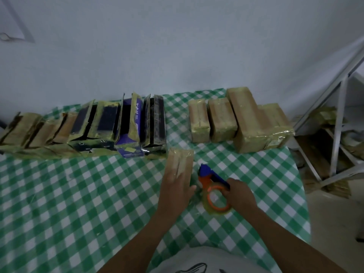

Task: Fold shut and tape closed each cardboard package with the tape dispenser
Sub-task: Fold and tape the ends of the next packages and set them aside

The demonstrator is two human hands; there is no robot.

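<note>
Nearest me, my right hand (239, 194) clamps fingers round the tape dispenser (211, 182); left hand (175, 186) lies straight-fingered on the package (182, 158).

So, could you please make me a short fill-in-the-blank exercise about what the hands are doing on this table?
1. The right hand grips the blue and orange ____.
2. The left hand rests flat on a small cardboard package lying to the ____ of that tool.
3. The tablecloth is checked in white and ____.
Missing words: tape dispenser; left; green.
</note>
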